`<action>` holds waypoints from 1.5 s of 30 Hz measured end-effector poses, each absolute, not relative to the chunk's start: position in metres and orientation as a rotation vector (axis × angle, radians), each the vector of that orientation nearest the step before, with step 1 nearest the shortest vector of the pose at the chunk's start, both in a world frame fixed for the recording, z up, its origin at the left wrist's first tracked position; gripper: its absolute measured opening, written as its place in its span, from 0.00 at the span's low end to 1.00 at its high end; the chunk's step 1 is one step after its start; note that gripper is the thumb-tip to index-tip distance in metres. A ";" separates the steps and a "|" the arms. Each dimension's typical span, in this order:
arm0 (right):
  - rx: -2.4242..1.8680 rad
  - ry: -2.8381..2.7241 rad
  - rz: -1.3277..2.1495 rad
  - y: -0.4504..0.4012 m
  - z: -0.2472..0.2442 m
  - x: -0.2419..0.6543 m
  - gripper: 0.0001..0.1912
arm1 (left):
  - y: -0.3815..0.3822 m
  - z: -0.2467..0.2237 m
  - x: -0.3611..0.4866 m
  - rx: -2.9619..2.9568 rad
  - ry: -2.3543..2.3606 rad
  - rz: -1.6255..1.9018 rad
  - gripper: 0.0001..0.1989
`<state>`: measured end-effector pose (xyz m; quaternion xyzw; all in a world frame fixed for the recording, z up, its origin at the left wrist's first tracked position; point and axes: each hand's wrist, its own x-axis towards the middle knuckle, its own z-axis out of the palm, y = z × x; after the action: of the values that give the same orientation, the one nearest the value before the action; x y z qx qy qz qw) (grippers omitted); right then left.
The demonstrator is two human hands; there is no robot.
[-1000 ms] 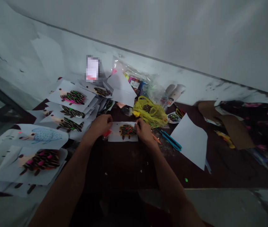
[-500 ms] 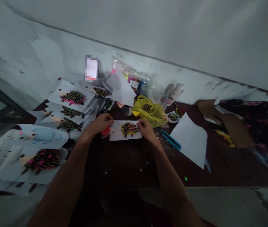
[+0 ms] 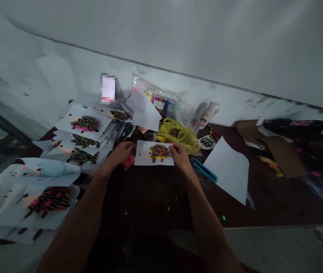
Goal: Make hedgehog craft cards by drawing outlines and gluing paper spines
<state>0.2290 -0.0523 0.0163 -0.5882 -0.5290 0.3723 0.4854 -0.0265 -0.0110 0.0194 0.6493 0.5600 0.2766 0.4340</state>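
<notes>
My right hand (image 3: 179, 154) pinches the right edge of a small white card (image 3: 142, 159). The card bears a hedgehog picture (image 3: 160, 151) with a dark striped back, red dots, yellow edging and brown feet. My left hand (image 3: 122, 152) is at the card's left edge, its fingers curled together. Whether these fingers touch the card or hold anything is unclear. A red-orange item (image 3: 128, 162) lies beside the left fingers, partly covered. Blue-handled scissors (image 3: 205, 170) lie right of my right hand.
Stacked hedgehog pictures (image 3: 85, 125) fill the left side. Behind the card lie a yellow plastic bag (image 3: 188, 141) and a clear bag (image 3: 182, 110). White paper (image 3: 231, 170) lies to the right, before brown cardboard (image 3: 286, 157) and dark flowered cloth (image 3: 315, 148). A wall (image 3: 226, 98) rises behind.
The card has moved slightly right and up with my right hand. My left fingertips now sit lower against its left edge, away from its upper corner. The camera view has tilted slightly.
</notes>
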 end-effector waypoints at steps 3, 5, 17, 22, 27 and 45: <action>-1.435 -1.294 0.915 -0.048 0.019 0.228 0.09 | -0.010 0.015 -0.024 1.668 1.406 0.703 0.12; -1.440 -1.298 0.920 -0.045 0.022 0.228 0.08 | -0.009 0.015 -0.025 1.651 1.413 0.699 0.13; -1.393 -1.125 1.050 -0.037 0.037 0.227 0.09 | -0.009 0.017 -0.027 1.572 1.378 0.665 0.11; -1.390 -1.206 0.984 -0.008 0.053 0.201 0.05 | -0.012 0.012 -0.020 1.669 1.419 0.624 0.13; -1.419 -1.174 0.997 0.030 0.056 0.162 0.04 | -0.015 0.014 -0.014 1.783 1.427 0.611 0.13; -1.540 -1.253 0.888 0.114 0.063 0.092 0.07 | -0.016 0.019 -0.010 1.845 1.504 0.420 0.17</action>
<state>0.0919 0.1138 0.0627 -0.6269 -0.5102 0.3614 0.4648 -0.0102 -0.0156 0.0186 0.7139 0.5818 0.1624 0.3543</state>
